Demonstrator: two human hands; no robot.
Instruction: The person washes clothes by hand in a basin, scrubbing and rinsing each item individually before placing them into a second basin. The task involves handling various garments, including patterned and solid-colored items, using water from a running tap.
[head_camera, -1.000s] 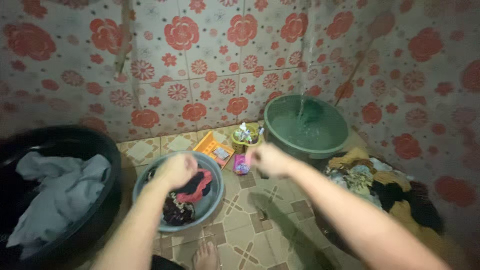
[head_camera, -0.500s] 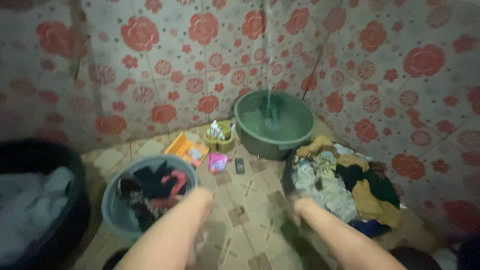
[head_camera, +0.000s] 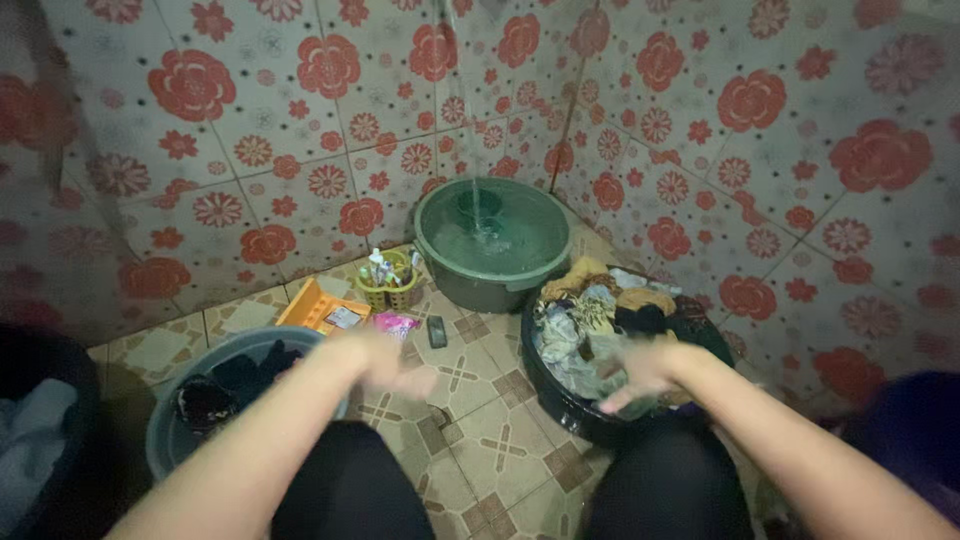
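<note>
My left hand (head_camera: 385, 362) hovers blurred over the tiled floor, fingers apart and holding nothing, just right of a grey-blue basin (head_camera: 170, 415) with dark clothes in water. My right hand (head_camera: 638, 375) reaches, fingers spread, onto the near side of a black basin (head_camera: 560, 400) heaped with mixed yellow, grey and dark clothes (head_camera: 600, 310). It touches or nearly touches the pile; I cannot tell which. Both forearms stretch out above my dark-clothed knees.
A green tub (head_camera: 492, 240) in the corner fills from a thin stream of water. Beside it stand a small yellow caddy of bottles (head_camera: 388, 285), an orange tray (head_camera: 318, 308), a pink pouch (head_camera: 397, 324) and a dark small object (head_camera: 437, 331). A black basin with pale cloth (head_camera: 35, 440) sits far left.
My view has swung right and down. Both hands dropped from chest height near the grey-blue basin, and my right hand moved over to the black basin of clothes.
</note>
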